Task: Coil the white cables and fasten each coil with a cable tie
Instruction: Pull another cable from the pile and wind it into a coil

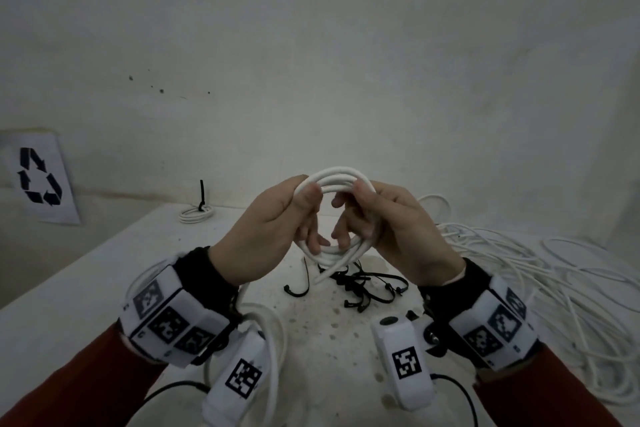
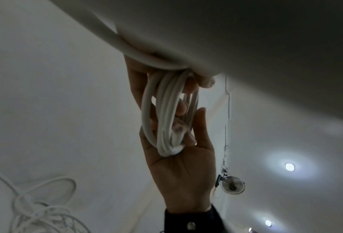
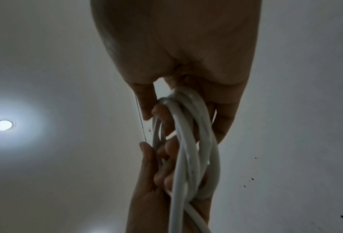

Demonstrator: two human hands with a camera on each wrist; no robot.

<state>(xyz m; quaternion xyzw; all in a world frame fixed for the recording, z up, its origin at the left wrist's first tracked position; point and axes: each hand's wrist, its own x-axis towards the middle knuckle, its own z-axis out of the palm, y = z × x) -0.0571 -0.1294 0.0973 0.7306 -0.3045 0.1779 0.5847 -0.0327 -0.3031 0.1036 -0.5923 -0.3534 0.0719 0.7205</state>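
Hands together, up above the table (image 1: 86,274), both clamped on the white cable coil (image 1: 334,180). Left hand (image 1: 266,229) curled round the coil's left side, thumb pressed over the strands; right hand (image 1: 391,229) wrapped round the right side, fingers hooked through the middle. One loose end dangling below. Black cable ties (image 1: 363,284) scattered underneath. Far back on the left, a finished coil (image 1: 195,213), tied off in black. Off right, a heap of loose white cable (image 1: 540,274).
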